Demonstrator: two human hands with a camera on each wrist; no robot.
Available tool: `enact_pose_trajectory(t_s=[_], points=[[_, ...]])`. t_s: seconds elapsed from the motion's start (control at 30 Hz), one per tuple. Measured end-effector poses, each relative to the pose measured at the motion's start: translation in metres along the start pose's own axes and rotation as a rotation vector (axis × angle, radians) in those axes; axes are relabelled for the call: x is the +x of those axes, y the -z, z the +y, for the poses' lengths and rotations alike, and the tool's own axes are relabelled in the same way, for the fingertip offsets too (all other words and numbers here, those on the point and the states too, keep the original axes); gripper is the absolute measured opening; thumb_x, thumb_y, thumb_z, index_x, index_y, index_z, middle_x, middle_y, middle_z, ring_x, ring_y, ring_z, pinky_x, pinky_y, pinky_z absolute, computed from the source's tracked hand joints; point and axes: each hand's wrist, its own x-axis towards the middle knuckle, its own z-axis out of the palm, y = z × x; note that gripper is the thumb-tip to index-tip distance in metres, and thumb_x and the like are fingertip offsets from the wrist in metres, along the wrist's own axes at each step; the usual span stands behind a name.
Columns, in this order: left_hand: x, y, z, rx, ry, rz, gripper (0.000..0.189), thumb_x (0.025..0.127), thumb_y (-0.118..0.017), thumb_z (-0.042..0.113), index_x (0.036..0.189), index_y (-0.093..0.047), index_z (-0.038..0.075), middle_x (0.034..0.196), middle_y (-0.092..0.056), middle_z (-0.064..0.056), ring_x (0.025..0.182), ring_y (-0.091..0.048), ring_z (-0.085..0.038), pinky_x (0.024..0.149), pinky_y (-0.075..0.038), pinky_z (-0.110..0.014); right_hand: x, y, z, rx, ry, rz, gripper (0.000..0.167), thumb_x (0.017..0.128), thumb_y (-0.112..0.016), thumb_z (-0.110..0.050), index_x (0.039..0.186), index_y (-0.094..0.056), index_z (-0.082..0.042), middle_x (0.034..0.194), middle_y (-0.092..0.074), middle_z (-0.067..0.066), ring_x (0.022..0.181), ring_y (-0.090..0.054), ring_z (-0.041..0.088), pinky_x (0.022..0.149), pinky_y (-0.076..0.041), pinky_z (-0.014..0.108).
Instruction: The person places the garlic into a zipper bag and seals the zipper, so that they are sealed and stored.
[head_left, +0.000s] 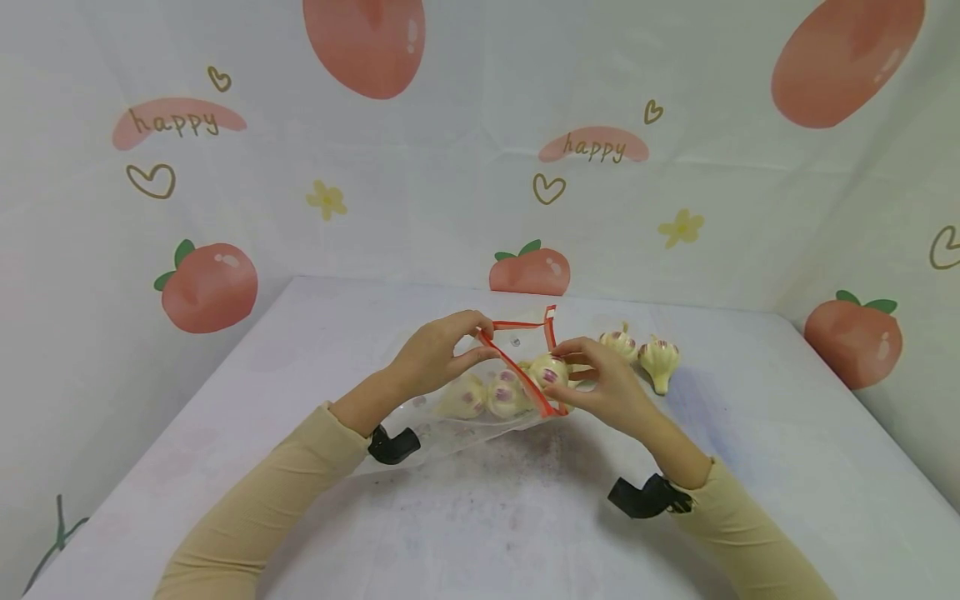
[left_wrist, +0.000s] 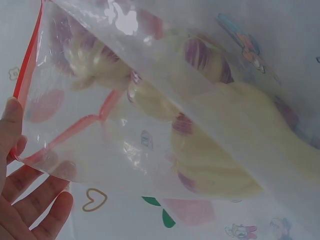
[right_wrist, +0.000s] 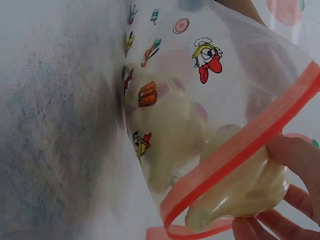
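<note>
My left hand [head_left: 442, 350] pinches the red-edged mouth of a clear zip bag [head_left: 457, 435] between thumb and fingers and holds it up. Several garlic bulbs [left_wrist: 215, 155], cream with purple patches, lie inside the bag. With the fingers and thumb of my right hand [head_left: 613, 387] I grip another garlic bulb [right_wrist: 245, 192] at the opening. Part of that bulb is past the red rim [right_wrist: 235, 155], as the right wrist view shows. Cartoon prints cover the bag's side.
Two loose garlic bulbs, one nearer [head_left: 660, 362] and one farther back [head_left: 619, 342], lie on the pale cloth-covered table [head_left: 757, 400] just beyond the right hand. A white backdrop [head_left: 442, 208] printed with fruit and hearts rises behind the table. Each wrist wears a black camera mount [head_left: 645, 497].
</note>
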Motion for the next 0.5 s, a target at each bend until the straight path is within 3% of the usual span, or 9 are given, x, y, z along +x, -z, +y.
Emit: enact_pose_trajectory(t_s=[0.5], points=[[0.0028, -0.0001, 0.0011, 0.002, -0.029, 0.017, 0.028, 0.082, -0.071, 0.022, 0.101, -0.058, 0.007, 0.097, -0.065, -0.003, 0.091, -0.065, -0.018, 0.075, -0.052, -0.031, 0.0016, -0.0038, -0.0015, 0.005, 0.039, -0.022, 0.04, 0.075, -0.076, -0.004, 0.11, -0.057, -0.001, 0.108, -0.062, 0.014, 0.096, -0.064, 0.027, 0.077, -0.056, 0.035]])
